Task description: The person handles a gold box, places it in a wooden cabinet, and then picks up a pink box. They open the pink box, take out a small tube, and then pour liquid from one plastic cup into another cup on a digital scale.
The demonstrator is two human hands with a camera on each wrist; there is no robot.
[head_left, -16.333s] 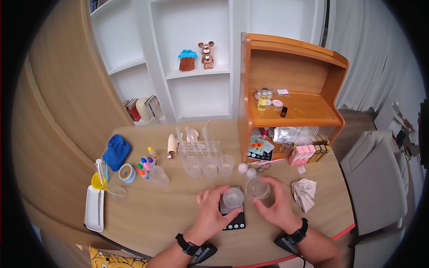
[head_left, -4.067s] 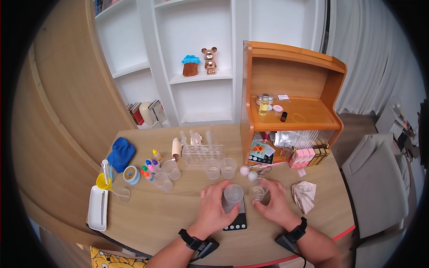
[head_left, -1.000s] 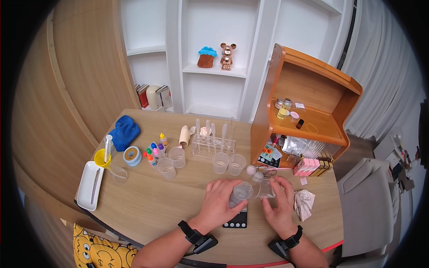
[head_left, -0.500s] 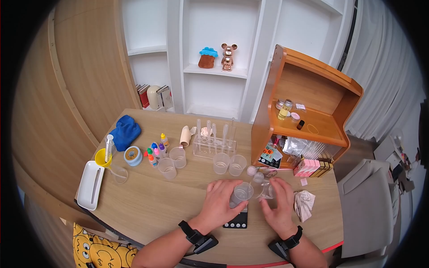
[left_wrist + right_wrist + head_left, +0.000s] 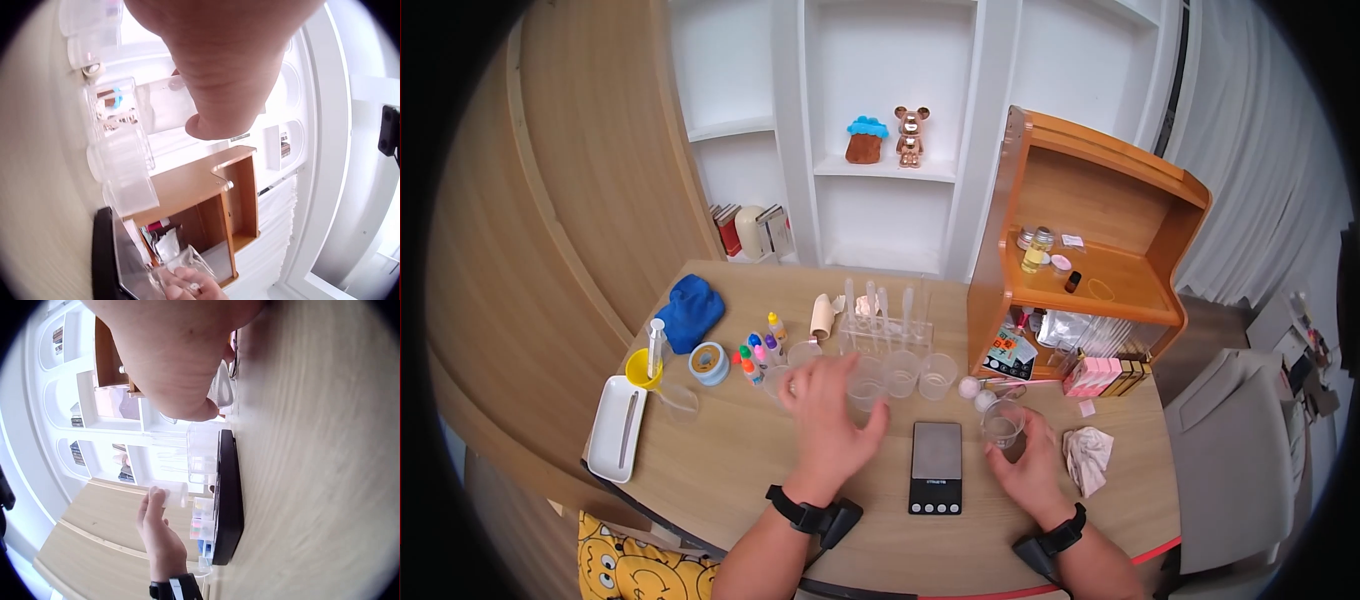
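Note:
My left hand [image 5: 828, 425] grips a translucent plastic cup [image 5: 866, 384] between fingers and thumb, left of the row of similar cups [image 5: 902, 374]. In the right wrist view the same cup [image 5: 175, 494] stands out sideways from the left fingers. My right hand [image 5: 1032, 468] holds a clearer cup [image 5: 1002, 424] upright, just right of the black kitchen scale [image 5: 937, 455]. The scale's grey plate lies uncovered between both hands. In the left wrist view, the left hand [image 5: 228, 69] hides part of its cup [image 5: 164, 103].
Behind the cups stands a rack [image 5: 890, 330] with several tubes. To the left are dropper bottles [image 5: 760, 350], a tape roll [image 5: 709, 363], a white tray [image 5: 617, 430] and a yellow funnel [image 5: 643, 370]. Crumpled tissue [image 5: 1088, 460] lies right, below the wooden shelf [image 5: 1090, 240].
The left hand has carried its cup from over the scale back and left toward the other cups, uncovering the scale. The right hand's cup, tilted toward the left cup before, is now upright.

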